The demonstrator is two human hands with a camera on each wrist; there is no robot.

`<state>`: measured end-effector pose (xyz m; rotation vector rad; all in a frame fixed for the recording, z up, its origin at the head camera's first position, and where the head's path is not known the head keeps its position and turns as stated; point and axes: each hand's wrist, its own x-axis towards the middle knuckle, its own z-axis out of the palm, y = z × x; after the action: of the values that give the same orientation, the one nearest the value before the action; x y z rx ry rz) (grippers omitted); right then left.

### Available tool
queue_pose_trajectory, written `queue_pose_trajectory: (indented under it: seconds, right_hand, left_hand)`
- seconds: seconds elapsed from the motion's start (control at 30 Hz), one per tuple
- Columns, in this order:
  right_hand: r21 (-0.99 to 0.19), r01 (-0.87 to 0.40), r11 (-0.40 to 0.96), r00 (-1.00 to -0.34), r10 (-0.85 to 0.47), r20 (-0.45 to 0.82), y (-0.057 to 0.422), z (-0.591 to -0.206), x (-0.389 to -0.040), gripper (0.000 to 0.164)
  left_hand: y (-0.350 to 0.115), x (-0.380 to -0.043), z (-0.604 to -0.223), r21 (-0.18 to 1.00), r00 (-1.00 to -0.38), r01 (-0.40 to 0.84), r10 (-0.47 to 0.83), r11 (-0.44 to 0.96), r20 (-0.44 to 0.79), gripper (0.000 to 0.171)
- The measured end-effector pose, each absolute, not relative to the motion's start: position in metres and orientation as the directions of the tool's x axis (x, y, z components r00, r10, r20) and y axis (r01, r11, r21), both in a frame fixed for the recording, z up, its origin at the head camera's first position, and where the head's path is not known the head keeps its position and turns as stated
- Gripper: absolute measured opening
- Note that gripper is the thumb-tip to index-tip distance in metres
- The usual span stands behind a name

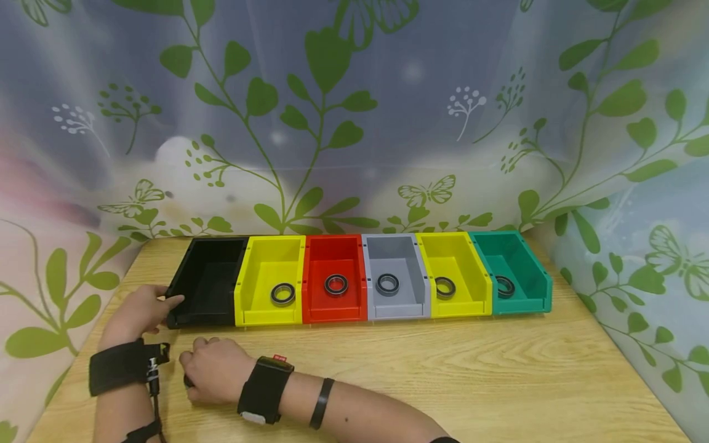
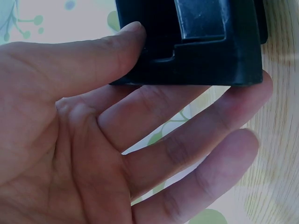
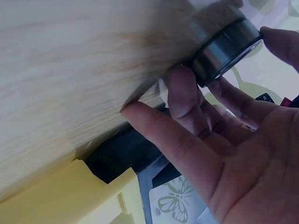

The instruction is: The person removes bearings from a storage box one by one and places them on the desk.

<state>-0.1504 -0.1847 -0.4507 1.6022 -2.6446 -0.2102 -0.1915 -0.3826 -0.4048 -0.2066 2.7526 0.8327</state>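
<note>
- At the left end of the row, the person's left hand (image 1: pixel 138 311) grips the black bin (image 1: pixel 207 319), thumb over its rim and fingers spread along the outside.
- Near that bin's front, the right hand (image 1: pixel 218 372) hangs low, palm turned inward, pinching a bearing (image 3: pixel 227 51) between thumb and fingers; its index finger extends to the tabletop.
- Underneath lies a pale wood-grain table (image 1: pixel 471 375); behind and at both sides hangs leaf-and-butterfly cloth (image 1: pixel 388 123).
- From the head view, the right hand covers most of the held bearing; whether it touches the table is unclear.
- At the bottom edge, both forearms are cut off.
</note>
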Motion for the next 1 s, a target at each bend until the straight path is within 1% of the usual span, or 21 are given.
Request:
queue_pose_trajectory:
  seconds: [0.13, 0.3, 0.37, 0.43, 0.5, 0.6, 0.67, 0.73, 0.8, 0.9, 1.0]
  right_hand:
    - [0.114, -0.878, 0.464, -0.472, -0.880, -0.055, -0.185, -0.450, -0.151, 0.038]
    - [-0.008, -0.877, 0.481, -0.478, -0.873, -0.094, -0.183, -0.447, -0.157, 0.043]
    - [-0.066, -0.874, 0.482, -0.474, -0.874, -0.108, -0.181, -0.445, -0.160, 0.039]
    - [-0.097, -0.875, 0.474, -0.464, -0.879, -0.111, -0.179, -0.443, -0.163, 0.036]
    - [-0.121, -0.876, 0.468, -0.457, -0.883, -0.108, -0.177, -0.440, -0.166, 0.034]
    - [-0.147, -0.878, 0.456, -0.444, -0.890, -0.106, -0.174, -0.437, -0.170, 0.031]
    - [-0.158, -0.881, 0.446, -0.433, -0.895, -0.110, -0.173, -0.434, -0.173, 0.029]
    - [-0.157, -0.889, 0.431, -0.418, -0.902, -0.110, -0.171, -0.431, -0.176, 0.029]
    - [-0.157, -0.887, 0.434, -0.421, -0.900, -0.108, -0.170, -0.426, -0.179, 0.032]
    - [-0.186, -0.870, 0.456, -0.449, -0.890, -0.083, -0.164, -0.416, -0.184, 0.039]
    - [-0.247, -0.840, 0.484, -0.492, -0.870, -0.034, -0.154, -0.406, -0.188, 0.046]
  left_hand:
    - [-0.381, -0.190, -0.403, 0.511, -0.957, -0.209, -0.066, 0.834, -0.282, 0.069]
    - [-0.379, -0.188, -0.404, 0.503, -0.961, -0.196, -0.061, 0.842, -0.272, 0.066]
    - [-0.378, -0.187, -0.405, 0.502, -0.961, -0.194, -0.060, 0.843, -0.269, 0.066]
    - [-0.378, -0.187, -0.406, 0.497, -0.962, -0.192, -0.063, 0.846, -0.264, 0.065]
    - [-0.378, -0.186, -0.406, 0.488, -0.964, -0.188, -0.065, 0.852, -0.257, 0.063]
    - [-0.378, -0.186, -0.407, 0.478, -0.969, -0.178, -0.067, 0.860, -0.240, 0.055]
    - [-0.379, -0.186, -0.407, 0.474, -0.970, -0.177, -0.071, 0.863, -0.234, 0.054]
    - [-0.379, -0.187, -0.405, 0.474, -0.970, -0.180, -0.076, 0.862, -0.232, 0.057]
    - [-0.379, -0.187, -0.403, 0.477, -0.969, -0.185, -0.078, 0.859, -0.235, 0.064]
    - [-0.378, -0.187, -0.398, 0.471, -0.969, -0.187, -0.084, 0.862, -0.232, 0.074]
    - [-0.376, -0.185, -0.393, 0.465, -0.976, -0.182, -0.099, 0.866, -0.196, 0.077]
